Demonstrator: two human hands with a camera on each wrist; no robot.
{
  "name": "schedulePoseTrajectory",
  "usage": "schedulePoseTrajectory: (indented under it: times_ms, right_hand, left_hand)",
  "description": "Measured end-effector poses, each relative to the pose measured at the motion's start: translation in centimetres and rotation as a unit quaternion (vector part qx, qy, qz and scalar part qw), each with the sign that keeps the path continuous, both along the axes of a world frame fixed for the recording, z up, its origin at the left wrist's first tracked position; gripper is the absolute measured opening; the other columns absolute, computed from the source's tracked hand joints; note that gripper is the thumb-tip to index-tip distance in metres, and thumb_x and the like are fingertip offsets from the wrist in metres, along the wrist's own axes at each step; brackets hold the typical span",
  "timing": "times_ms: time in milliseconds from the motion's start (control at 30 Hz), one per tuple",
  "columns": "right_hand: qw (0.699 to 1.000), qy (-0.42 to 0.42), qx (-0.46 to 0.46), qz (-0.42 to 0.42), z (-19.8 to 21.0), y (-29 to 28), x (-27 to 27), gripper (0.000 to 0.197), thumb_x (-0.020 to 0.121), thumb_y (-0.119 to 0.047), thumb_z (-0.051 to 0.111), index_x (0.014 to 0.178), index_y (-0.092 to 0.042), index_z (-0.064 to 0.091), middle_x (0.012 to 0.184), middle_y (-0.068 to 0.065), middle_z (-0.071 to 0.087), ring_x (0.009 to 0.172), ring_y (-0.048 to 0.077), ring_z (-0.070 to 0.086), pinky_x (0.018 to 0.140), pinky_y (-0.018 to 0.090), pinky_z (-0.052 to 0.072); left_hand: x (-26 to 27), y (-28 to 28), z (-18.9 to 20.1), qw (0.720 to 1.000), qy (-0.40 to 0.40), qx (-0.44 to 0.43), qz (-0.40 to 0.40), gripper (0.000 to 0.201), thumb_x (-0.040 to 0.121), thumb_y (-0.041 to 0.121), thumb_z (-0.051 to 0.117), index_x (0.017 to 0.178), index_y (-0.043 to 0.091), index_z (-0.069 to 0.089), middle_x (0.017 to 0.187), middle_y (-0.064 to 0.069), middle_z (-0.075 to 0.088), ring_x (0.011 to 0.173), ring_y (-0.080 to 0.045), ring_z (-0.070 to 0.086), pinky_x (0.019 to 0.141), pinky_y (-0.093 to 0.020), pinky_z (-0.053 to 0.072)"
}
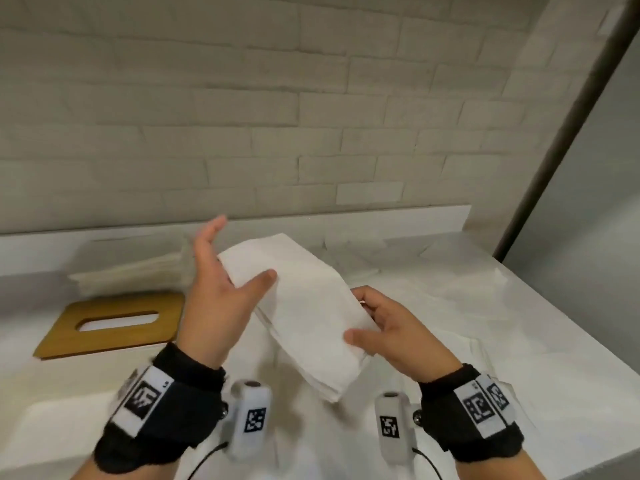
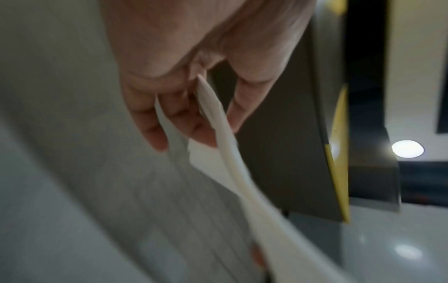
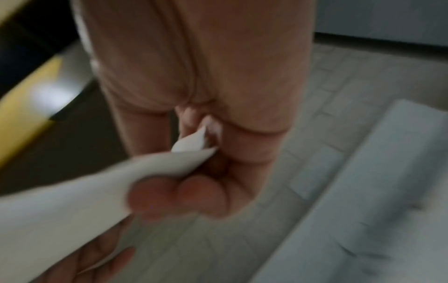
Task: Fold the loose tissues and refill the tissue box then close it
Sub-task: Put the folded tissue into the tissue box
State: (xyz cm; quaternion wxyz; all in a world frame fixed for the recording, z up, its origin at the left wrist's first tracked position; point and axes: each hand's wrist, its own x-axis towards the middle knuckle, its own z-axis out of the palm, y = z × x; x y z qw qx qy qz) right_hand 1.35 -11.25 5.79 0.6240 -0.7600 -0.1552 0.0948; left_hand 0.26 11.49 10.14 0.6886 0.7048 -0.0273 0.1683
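I hold a folded white tissue in the air above the white counter, slanting from upper left to lower right. My left hand has its far end in the crook of the thumb, with the thumb lying on top and the fingers stretched upward behind it. My right hand grips its right edge, thumb on top and fingers curled underneath. The left wrist view shows the tissue running between thumb and fingers of the left hand. In the right wrist view the right hand pinches the tissue.
A wooden lid with an oval slot lies flat on the counter at the left. Behind it sits a stack of folded tissues. Loose unfolded tissues lie spread at the back right. A tiled wall stands behind the counter.
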Motion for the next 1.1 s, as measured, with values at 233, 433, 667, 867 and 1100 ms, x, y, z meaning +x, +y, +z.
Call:
schedulePoseTrajectory:
  times_ms: [233,433,667,867,1100]
  right_hand:
    - [0.996,-0.019,0.083,0.024,2.2,14.8,1.0,0.045,0.076,-0.004,0.067,0.105,-0.035,0.051,0.083,0.01,0.066,0.074,0.024,0.061,0.069,0.036,0.047]
    - [0.981,-0.143,-0.132,-0.019,-3.8,25.4,0.1,0.025,0.089,-0.003,0.053,0.086,-0.028,0.053,0.085,-0.013,0.056,0.079,0.006,0.052,0.079,0.022,0.044]
    - [0.885,-0.182,-0.425,0.058,-6.2,29.0,-1.5,0.031,0.09,0.002,0.043,0.102,-0.019,0.063,0.104,-0.002,0.063,0.103,0.017,0.056,0.12,0.049,0.005]
    - [0.785,-0.238,-0.563,0.104,-4.1,29.5,-3.2,0.026,0.095,-0.021,0.044,0.109,-0.016,0.065,0.126,0.007,0.056,0.122,0.027,0.045,0.115,0.061,0.002]
    - [0.758,-0.078,-0.598,0.248,-4.3,30.9,-5.3,0.097,0.083,-0.083,0.016,0.119,-0.008,0.065,0.124,0.015,0.064,0.138,0.022,0.038,0.111,0.06,-0.02]
  left_hand:
    - [-7.5,17.4,0.9,0.945,-0.004,0.285,0.159,0.049,0.075,0.04,0.066,0.111,0.057,0.038,0.086,0.018,0.069,0.075,-0.021,0.068,0.066,-0.053,0.054]
    - [-9.1,23.7,-5.8,0.854,0.135,0.468,0.183,0.041,0.091,0.013,0.057,0.118,0.027,0.029,0.078,0.001,0.059,0.074,-0.032,0.063,0.07,-0.04,0.045]
    - [-8.1,26.2,-8.9,0.706,0.27,0.65,0.077,0.018,0.096,0.021,0.038,0.102,0.038,0.039,0.084,0.01,0.06,0.086,-0.008,0.057,0.106,-0.043,0.026]
    - [-8.3,27.0,-8.3,0.664,0.249,0.705,0.031,0.037,0.096,0.049,0.033,0.112,0.034,0.062,0.146,0.01,0.037,0.135,-0.011,0.034,0.113,-0.059,0.011]
    - [-8.4,25.6,-7.4,0.69,0.282,0.652,-0.141,0.061,0.102,0.046,0.011,0.106,0.026,0.069,0.122,0.002,0.067,0.126,-0.01,0.045,0.117,-0.025,0.011]
